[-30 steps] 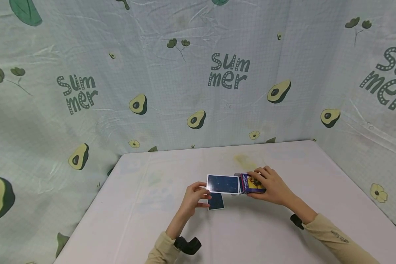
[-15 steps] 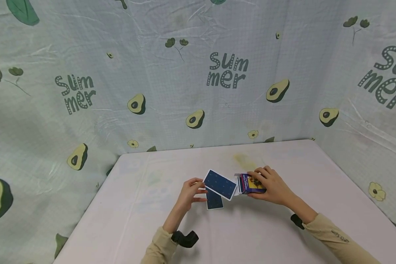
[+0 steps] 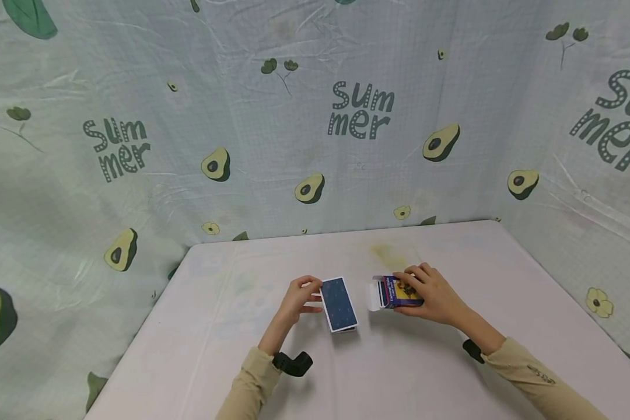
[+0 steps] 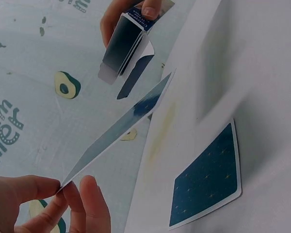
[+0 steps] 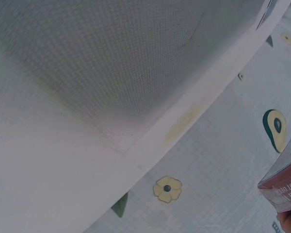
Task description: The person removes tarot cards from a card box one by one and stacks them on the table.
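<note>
Because the held card (image 3: pixel 339 304) covers it from above, the lower card (image 4: pixel 206 179) shows only a thin edge in the head view; the left wrist view shows it on the white table (image 3: pixel 241 350), apart from the held one, though whether more cards lie beneath is impossible to tell. The left hand (image 3: pixel 298 300) pinches the held card at one end, thumb against fingers. The right hand (image 3: pixel 433 294) grips the box (image 3: pixel 394 291), its fingers masking part of the printed front; the open end faces the cards, a pale flap (image 3: pixel 374 296) sticking out. How many cards sit inside cannot be made out. The right wrist view cuts off most of box and hand. An avocado-print curtain (image 3: pixel 262 175) stands behind the table.
</note>
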`<action>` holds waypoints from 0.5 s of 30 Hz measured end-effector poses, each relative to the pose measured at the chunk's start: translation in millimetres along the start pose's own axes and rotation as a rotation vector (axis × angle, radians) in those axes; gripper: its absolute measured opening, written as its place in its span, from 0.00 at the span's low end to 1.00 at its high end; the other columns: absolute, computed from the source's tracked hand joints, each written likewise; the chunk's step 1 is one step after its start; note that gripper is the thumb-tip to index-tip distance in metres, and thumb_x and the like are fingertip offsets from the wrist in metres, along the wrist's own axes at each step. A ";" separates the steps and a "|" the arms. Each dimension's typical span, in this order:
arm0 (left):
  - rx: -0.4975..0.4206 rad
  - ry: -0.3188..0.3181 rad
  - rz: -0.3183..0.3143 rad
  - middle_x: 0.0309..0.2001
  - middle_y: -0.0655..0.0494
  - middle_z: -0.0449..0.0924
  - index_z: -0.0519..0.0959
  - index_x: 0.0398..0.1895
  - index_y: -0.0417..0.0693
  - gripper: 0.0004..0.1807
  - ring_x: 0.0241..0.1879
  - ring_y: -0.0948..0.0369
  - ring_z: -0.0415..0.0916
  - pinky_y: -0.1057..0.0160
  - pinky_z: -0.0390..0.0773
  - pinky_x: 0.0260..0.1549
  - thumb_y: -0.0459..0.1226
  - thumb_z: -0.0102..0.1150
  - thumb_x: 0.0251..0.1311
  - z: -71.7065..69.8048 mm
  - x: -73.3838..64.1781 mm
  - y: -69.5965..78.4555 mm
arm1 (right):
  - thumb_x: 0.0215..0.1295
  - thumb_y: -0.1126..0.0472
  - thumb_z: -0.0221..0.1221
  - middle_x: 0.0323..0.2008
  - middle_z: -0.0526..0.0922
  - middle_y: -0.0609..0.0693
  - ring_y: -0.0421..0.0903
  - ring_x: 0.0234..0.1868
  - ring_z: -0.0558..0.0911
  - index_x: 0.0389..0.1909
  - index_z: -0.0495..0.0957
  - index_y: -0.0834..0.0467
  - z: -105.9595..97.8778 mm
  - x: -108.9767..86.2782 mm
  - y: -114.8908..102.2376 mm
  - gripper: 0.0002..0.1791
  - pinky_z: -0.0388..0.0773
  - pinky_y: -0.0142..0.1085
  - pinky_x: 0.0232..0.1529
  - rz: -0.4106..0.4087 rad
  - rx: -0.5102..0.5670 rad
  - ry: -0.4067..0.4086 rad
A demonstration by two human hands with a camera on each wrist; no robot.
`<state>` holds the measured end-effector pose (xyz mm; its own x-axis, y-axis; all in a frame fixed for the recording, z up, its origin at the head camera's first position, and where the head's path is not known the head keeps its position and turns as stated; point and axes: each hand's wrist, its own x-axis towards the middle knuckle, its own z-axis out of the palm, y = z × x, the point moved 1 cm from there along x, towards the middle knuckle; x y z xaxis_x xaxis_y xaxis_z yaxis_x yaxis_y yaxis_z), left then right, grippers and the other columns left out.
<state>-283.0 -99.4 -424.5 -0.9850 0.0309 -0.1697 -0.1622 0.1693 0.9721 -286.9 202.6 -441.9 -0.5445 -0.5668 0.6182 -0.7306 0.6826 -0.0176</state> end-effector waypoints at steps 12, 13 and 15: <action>0.103 0.011 0.008 0.38 0.44 0.78 0.76 0.43 0.39 0.14 0.27 0.61 0.77 0.61 0.81 0.26 0.40 0.51 0.59 0.1 17.9 -1.0 | 0.39 0.35 0.64 0.42 0.72 0.45 0.39 0.40 0.64 0.53 0.71 0.50 0.3 -1.3 0.2 0.39 0.64 0.35 0.34 -0.003 -0.003 0.008; 0.105 0.002 0.009 0.38 0.43 0.78 0.75 0.43 0.39 0.14 0.27 0.61 0.77 0.61 0.82 0.26 0.40 0.52 0.59 0.0 19.1 -1.6 | 0.39 0.35 0.64 0.42 0.72 0.45 0.39 0.40 0.64 0.53 0.71 0.50 0.5 -1.2 0.2 0.39 0.64 0.35 0.34 -0.002 -0.004 0.008; 0.109 -0.015 0.006 0.39 0.43 0.78 0.75 0.44 0.39 0.15 0.28 0.61 0.77 0.60 0.82 0.27 0.40 0.52 0.59 -0.3 21.6 -2.6 | 0.38 0.36 0.64 0.42 0.72 0.45 0.39 0.39 0.64 0.53 0.71 0.50 0.7 -1.1 0.2 0.39 0.64 0.35 0.34 -0.002 -0.003 0.009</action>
<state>-303.9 -99.4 -430.6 -0.9848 0.0469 -0.1674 -0.1484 0.2754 0.9498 -286.7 203.0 -443.2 -0.5396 -0.5641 0.6250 -0.7301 0.6832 -0.0137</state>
